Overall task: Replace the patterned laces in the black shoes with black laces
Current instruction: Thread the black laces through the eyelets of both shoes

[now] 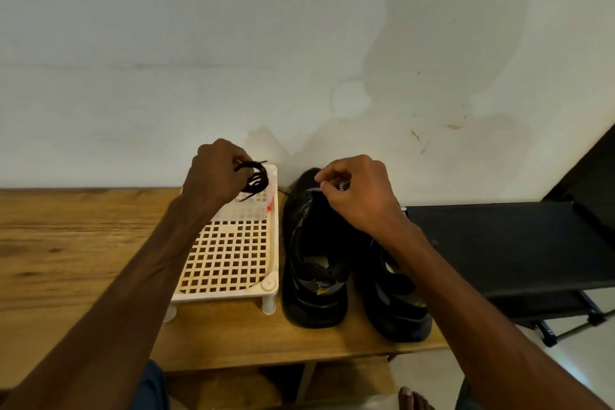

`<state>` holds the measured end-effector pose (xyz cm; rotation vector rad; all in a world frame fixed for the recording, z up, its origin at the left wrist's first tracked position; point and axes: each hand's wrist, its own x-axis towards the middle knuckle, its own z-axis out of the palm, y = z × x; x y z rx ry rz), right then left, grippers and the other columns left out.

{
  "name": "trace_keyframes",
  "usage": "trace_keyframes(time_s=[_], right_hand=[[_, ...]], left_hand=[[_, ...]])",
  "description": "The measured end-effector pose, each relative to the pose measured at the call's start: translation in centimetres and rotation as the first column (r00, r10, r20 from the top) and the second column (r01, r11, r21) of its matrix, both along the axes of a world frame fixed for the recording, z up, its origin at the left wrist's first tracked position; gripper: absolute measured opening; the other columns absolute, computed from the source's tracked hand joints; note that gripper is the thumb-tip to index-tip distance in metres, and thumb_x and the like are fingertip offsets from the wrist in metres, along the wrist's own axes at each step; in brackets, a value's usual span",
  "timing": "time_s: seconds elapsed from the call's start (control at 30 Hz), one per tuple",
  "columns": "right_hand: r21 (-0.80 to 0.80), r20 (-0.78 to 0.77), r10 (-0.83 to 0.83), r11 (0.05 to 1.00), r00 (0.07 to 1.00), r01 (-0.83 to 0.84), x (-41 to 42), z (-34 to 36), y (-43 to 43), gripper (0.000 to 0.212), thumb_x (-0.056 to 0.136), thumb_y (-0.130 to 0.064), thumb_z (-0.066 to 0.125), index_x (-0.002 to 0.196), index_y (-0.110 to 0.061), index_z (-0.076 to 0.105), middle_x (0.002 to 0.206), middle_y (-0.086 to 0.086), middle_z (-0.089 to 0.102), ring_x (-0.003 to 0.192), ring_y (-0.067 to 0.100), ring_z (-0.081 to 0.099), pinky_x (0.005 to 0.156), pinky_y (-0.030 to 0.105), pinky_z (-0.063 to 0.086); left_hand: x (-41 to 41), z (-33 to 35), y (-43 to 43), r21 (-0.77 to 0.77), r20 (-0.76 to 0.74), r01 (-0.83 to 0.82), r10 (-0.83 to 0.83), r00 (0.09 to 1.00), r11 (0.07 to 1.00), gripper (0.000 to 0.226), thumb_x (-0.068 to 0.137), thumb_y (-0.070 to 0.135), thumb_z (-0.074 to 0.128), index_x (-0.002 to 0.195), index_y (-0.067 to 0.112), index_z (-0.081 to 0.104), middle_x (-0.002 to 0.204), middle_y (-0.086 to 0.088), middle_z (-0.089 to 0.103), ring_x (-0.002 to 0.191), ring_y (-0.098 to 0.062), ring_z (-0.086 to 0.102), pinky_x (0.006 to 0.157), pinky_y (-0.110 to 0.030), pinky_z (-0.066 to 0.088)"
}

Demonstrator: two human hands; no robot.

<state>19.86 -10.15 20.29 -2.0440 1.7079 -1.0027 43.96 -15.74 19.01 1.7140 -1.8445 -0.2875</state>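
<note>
Home: wooden bench (66, 243), shoe rack (499, 243).

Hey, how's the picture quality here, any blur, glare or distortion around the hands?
Head view: soft even light, no glare, faint shadows on the wall; wide-angle stretch lengthens the forearms toward the corners; left hand and black laces slightly motion-blurred; black shoes lose detail in shadow.

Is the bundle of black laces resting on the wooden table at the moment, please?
No, the left hand grips the bunched black laces over the far end of the white rack.
</note>
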Motion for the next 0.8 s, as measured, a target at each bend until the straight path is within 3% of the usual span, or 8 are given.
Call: trace_keyframes(time_s=[0.1, 0.17, 0.23, 0.4, 0.53, 0.6, 0.7, 0.8], right_hand=[[0.012, 0.182, 0.075, 0.997, 0.980, -0.078, -0.2, 1.0, 1.5, 0.030, 0.087, -0.030, 0.081, 0.114, -0.020, 0.077, 0.102, -0.012, 0.076, 0.090, -0.003, 0.070, 0.079, 0.006, 0.052], [0.052, 0.276, 0.151, 0.984, 0.949, -0.171, -0.2, 1.8, 2.7, 0.037, 0.085, -0.034, 0.082, 0.119, -0.021, 0.075, 0.105, -0.011, 0.077, 0.096, 0.001, 0.072, 0.087, 0.018, 0.057], [0.071, 0.380, 0.171, 0.974, 0.909, -0.213, -0.6, 2.2, 3.9, 0.027, 0.088, -0.027, 0.080, 0.114, -0.017, 0.077, 0.097, -0.005, 0.079, 0.089, 0.009, 0.076, 0.082, 0.028, 0.062], [0.156, 0.554, 0.073, 0.969, 0.829, -0.190, -2.9, 1.9, 7.3, 0.017, 0.096, -0.006, 0.067, 0.110, -0.011, 0.077, 0.089, 0.006, 0.080, 0.082, 0.024, 0.078, 0.077, 0.038, 0.064], [0.111, 0.486, 0.016, 0.991, 0.874, -0.080, -4.8, 0.9, 9.0, 0.018, 0.096, -0.009, 0.068, 0.105, -0.018, 0.080, 0.092, -0.004, 0.080, 0.094, 0.011, 0.075, 0.084, 0.035, 0.062], [0.067, 0.520, -0.025, 0.998, 0.854, -0.011, -5.7, 0.9, 9.3, 0.017, 0.095, -0.011, 0.069, 0.103, -0.019, 0.082, 0.094, -0.006, 0.079, 0.098, 0.009, 0.074, 0.087, 0.032, 0.059], [0.122, 0.723, -0.122, 0.991, 0.680, 0.049, -7.0, 1.5, 9.5, 0.016, 0.095, -0.008, 0.066, 0.101, -0.008, 0.080, 0.094, 0.006, 0.079, 0.097, 0.021, 0.074, 0.088, 0.035, 0.059], [0.227, 0.930, -0.181, 0.967, 0.321, -0.113, -8.4, 2.3, 9.8, 0.017, 0.095, -0.009, 0.055, 0.094, 0.000, 0.070, 0.077, 0.008, 0.066, 0.077, 0.025, 0.068, 0.083, 0.038, 0.059]], left_hand=[[-2.6, 2.6, 3.8, -0.123, -0.145, 0.164, -0.181, 0.973, 0.979, 0.015, 0.089, 0.016, 0.076, 0.104, 0.019, 0.080, 0.088, 0.012, 0.072, 0.069, 0.008, 0.065, 0.067, -0.003, 0.047], [-4.6, 3.7, 6.3, -0.143, -0.251, 0.228, -0.258, 0.933, 0.963, 0.015, 0.087, 0.020, 0.079, 0.101, 0.023, 0.079, 0.086, 0.015, 0.073, 0.075, 0.011, 0.068, 0.063, -0.002, 0.048], [-5.9, 4.1, 8.1, -0.159, -0.315, 0.255, -0.294, 0.902, 0.954, 0.018, 0.084, 0.021, 0.082, 0.101, 0.024, 0.080, 0.086, 0.014, 0.076, 0.077, 0.006, 0.070, 0.065, -0.006, 0.051], [-7.7, 2.3, 10.5, -0.157, -0.350, 0.187, -0.231, 0.908, 0.970, 0.024, 0.083, 0.013, 0.080, 0.104, 0.025, 0.077, 0.087, 0.018, 0.073, 0.081, 0.008, 0.068, 0.070, -0.004, 0.051], [-8.5, -0.6, 11.8, -0.124, -0.353, 0.125, -0.162, 0.921, 0.984, 0.022, 0.083, 0.007, 0.078, 0.097, 0.024, 0.079, 0.083, 0.018, 0.072, 0.080, 0.009, 0.067, 0.067, -0.002, 0.049], [-8.4, -1.4, 12.1, -0.104, -0.368, 0.117, -0.147, 0.918, 0.988, 0.022, 0.083, 0.004, 0.078, 0.095, 0.022, 0.079, 0.081, 0.021, 0.071, 0.079, 0.010, 0.067, 0.067, -0.002, 0.049], [-7.9, -2.1, 11.7, -0.109, -0.354, 0.069, -0.103, 0.930, 0.992, 0.021, 0.084, 0.002, 0.076, 0.096, 0.020, 0.079, 0.082, 0.019, 0.071, 0.077, 0.013, 0.065, 0.067, -0.001, 0.048], [-8.0, -2.1, 11.2, -0.117, -0.406, 0.009, -0.056, 0.912, 0.993, 0.016, 0.087, 0.010, 0.076, 0.100, 0.018, 0.078, 0.089, 0.011, 0.074, 0.072, 0.008, 0.067, 0.066, -0.010, 0.055]])
